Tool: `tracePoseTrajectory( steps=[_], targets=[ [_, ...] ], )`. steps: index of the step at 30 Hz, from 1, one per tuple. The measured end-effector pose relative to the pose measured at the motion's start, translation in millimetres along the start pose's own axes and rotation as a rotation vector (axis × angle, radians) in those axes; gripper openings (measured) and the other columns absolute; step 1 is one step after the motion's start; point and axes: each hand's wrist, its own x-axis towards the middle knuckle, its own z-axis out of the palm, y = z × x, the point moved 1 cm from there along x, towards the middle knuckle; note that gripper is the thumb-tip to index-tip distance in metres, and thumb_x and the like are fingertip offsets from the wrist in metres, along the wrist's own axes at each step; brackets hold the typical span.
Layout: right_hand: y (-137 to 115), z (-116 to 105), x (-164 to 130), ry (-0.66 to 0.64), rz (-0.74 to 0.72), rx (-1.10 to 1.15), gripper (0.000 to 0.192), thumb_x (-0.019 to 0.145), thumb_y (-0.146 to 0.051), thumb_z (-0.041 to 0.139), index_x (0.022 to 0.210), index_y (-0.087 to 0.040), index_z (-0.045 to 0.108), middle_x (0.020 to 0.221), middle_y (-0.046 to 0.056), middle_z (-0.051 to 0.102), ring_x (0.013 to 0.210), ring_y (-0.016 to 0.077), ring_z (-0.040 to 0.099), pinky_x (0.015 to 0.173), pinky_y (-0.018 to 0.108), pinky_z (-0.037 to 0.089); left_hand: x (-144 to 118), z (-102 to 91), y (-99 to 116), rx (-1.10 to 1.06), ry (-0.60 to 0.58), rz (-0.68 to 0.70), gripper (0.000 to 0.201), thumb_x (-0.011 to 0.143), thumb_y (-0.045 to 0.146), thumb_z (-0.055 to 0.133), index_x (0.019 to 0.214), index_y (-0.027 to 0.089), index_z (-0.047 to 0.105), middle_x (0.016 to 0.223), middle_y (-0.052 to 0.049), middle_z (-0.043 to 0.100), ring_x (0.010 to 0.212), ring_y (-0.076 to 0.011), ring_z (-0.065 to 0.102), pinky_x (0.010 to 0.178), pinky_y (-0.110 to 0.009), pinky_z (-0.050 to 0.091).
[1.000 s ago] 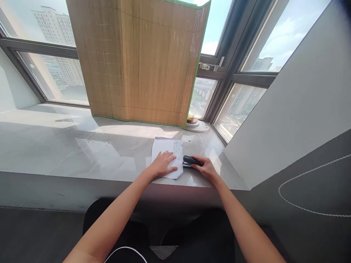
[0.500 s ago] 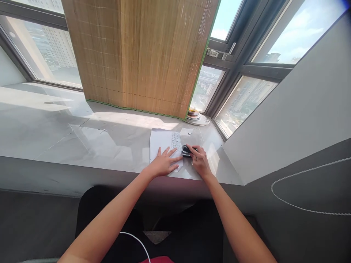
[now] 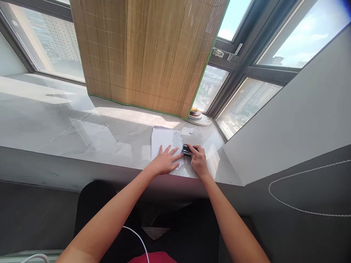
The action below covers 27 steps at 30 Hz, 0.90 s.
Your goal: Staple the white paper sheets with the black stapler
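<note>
White paper lies on the window sill, with dense dark writing or print in a block near its right edge. My left hand rests flat on its lower part, fingers spread. At the paper's right edge, my right hand is closed around a black stapler, pressing on its top. The stapler's front end meets the paper's edge; whether the sheet is between its jaws I cannot make out.
A bamboo blind hangs behind the sill. Stacked plates stand in the window corner. A small white scrap lies beyond the stapler. A beaded cord hangs at right, and a white cable crosses my lap.
The stapler's top looks pressed lower under my right hand, its jaws nearer together. My left hand keeps its place on the paper. The view has shifted slightly.
</note>
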Motion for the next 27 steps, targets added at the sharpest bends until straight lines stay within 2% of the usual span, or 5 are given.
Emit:
tracePoseTrajectory(
  steps=[6,14,18,24,27],
  targets=[
    [-5,-3,0,-0.023,-0.025,-0.051,0.053,0.099,-0.014,0.04,0.143,-0.031,0.065,0.118,0.011,0.06,0.105,0.0289,0.053,0.099,0.049,0.052,0,1.7,0,-0.012,0.021,0.001,0.049,0.1,0.051,0.054,0.148,0.047,0.054,0.165,-0.002,0.041,0.154,-0.0454,0.029,0.119,-0.08,0.01],
    [-8,-4,-2,-0.032,-0.037,-0.114,0.057,0.096,-0.011,0.041,0.144,-0.032,0.064,0.119,0.01,0.061,0.106,0.0292,0.052,0.096,0.046,0.052,-1,-1.9,3,0.01,-0.019,-0.003,0.049,0.102,0.05,0.05,0.15,0.045,0.052,0.167,-0.003,0.038,0.155,-0.0466,0.025,0.118,-0.081,0.009],
    [-10,-4,-3,-0.073,-0.026,-0.177,0.058,0.094,-0.01,0.044,0.143,-0.034,0.064,0.122,0.01,0.061,0.107,0.031,0.05,0.095,0.047,0.05,0,-1.5,3,0.008,-0.012,0.001,0.048,0.101,0.051,0.051,0.149,0.045,0.052,0.166,-0.003,0.039,0.155,-0.0449,0.025,0.12,-0.079,0.007],
    [-23,-3,-3,-0.124,-0.049,-0.344,0.066,0.086,-0.002,0.046,0.14,-0.036,0.066,0.126,0.011,0.062,0.114,0.0349,0.046,0.096,0.052,0.043,1,0.5,2,0.01,-0.034,0.001,0.05,0.102,0.05,0.05,0.152,0.044,0.05,0.169,-0.003,0.034,0.155,-0.0467,0.023,0.118,-0.082,0.006],
    [-25,-3,-2,-0.138,-0.045,-0.361,0.065,0.086,-0.003,0.048,0.139,-0.037,0.066,0.126,0.011,0.063,0.115,0.0341,0.046,0.096,0.05,0.042,1,-1.8,2,0.014,-0.045,-0.004,0.051,0.102,0.05,0.049,0.153,0.043,0.049,0.17,-0.003,0.033,0.156,-0.0451,0.022,0.119,-0.08,0.005]
  ],
)
